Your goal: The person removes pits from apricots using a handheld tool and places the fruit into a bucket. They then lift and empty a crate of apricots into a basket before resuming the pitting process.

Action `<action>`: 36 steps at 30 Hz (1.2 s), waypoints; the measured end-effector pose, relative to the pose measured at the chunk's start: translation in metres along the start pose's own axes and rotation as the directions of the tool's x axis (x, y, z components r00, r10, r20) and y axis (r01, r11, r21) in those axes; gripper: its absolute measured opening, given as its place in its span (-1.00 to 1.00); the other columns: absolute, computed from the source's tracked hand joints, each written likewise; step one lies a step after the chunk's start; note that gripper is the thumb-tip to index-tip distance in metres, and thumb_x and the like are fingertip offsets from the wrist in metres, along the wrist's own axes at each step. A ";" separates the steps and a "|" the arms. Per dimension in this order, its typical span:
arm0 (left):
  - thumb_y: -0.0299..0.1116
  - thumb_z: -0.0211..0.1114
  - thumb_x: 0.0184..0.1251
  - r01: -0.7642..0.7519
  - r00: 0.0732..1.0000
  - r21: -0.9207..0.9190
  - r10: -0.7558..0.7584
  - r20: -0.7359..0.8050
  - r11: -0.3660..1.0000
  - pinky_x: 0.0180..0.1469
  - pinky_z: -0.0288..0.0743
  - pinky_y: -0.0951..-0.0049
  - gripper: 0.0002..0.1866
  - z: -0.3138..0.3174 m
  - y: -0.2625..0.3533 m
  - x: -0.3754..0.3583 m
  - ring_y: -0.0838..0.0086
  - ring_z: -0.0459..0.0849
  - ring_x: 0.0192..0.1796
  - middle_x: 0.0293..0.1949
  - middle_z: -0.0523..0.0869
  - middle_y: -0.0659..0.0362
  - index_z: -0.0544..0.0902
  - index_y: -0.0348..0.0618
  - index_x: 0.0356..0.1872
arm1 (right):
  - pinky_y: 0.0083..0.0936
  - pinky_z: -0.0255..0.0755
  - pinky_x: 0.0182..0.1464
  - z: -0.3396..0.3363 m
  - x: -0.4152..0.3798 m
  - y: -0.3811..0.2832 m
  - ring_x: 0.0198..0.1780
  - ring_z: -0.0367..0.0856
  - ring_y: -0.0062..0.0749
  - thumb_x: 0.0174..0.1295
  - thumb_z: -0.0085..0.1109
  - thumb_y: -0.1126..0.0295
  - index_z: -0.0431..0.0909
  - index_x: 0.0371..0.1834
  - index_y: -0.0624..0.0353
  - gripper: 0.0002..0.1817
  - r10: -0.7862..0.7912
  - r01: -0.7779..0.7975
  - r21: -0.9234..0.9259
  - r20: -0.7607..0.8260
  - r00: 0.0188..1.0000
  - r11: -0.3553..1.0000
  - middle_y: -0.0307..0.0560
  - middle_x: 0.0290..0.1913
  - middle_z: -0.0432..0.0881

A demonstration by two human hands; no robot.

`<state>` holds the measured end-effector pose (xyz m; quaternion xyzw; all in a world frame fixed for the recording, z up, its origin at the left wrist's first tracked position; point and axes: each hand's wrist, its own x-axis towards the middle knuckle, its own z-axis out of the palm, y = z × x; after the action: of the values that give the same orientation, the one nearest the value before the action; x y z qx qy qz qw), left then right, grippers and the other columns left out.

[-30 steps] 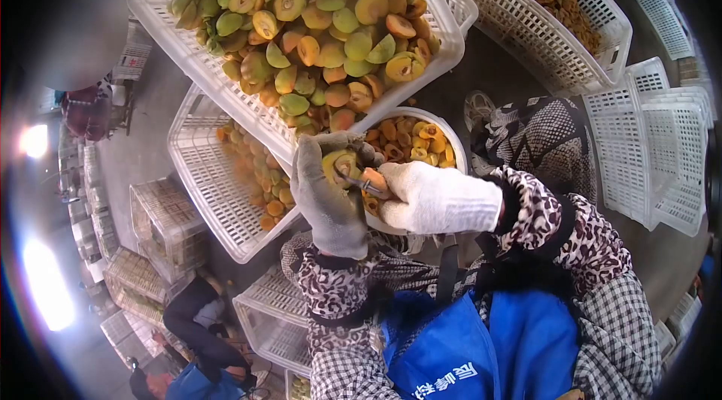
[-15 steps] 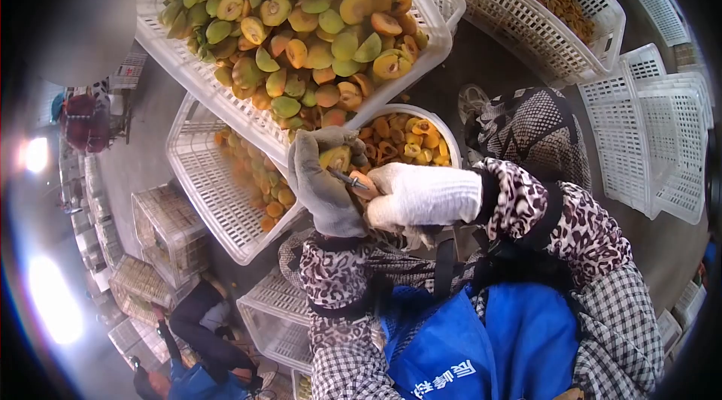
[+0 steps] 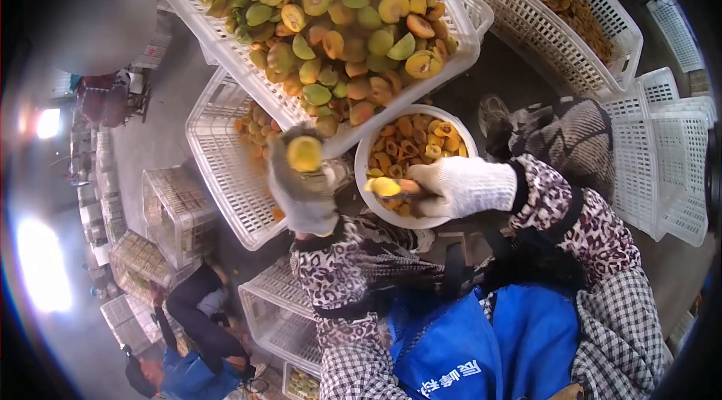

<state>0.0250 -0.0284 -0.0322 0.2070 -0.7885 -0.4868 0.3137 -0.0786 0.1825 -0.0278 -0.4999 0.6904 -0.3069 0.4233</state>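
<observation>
My left hand (image 3: 302,188), in a grey glove, holds a yellow fruit half (image 3: 304,153) cut side up, over the lower white crate (image 3: 226,167). My right hand (image 3: 460,186), in a white glove, grips a small tool with a yellow piece (image 3: 383,186) on its tip, over the white bowl (image 3: 363,146) of orange pits and scraps. The two hands are apart. A big white crate (image 3: 226,43) piled with halved green and orange fruit sits just beyond both hands.
Another white crate (image 3: 541,39) of brownish pieces stands at the upper right, with stacked crates (image 3: 662,152) at the right. More crates (image 3: 173,212) lie at the left and below my arms. Another person (image 3: 188,325) crouches at the lower left.
The hands were joined on one fruit with the tool dug into it. They have since parted: the left swung left with the fruit half, the right lifted a scooped piece over the bowl.
</observation>
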 end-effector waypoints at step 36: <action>-0.08 -0.16 0.62 0.472 0.847 -0.835 -0.406 0.343 0.281 0.13 0.56 0.16 -0.55 0.039 0.065 -0.007 0.20 0.65 -0.07 -0.13 0.64 -0.04 0.48 -0.32 0.03 | -0.11 0.54 -0.41 -0.011 0.012 -0.036 -0.47 0.67 0.07 0.26 0.13 0.26 0.41 -0.23 0.33 -0.70 0.045 -0.117 -0.159 -0.394 0.918 0.980 0.12 -0.52 0.64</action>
<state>0.0010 0.0297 0.0115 0.1996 -0.3241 -0.9022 0.2029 -0.0748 0.1600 0.0049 -0.4362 0.8056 -0.3183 0.2438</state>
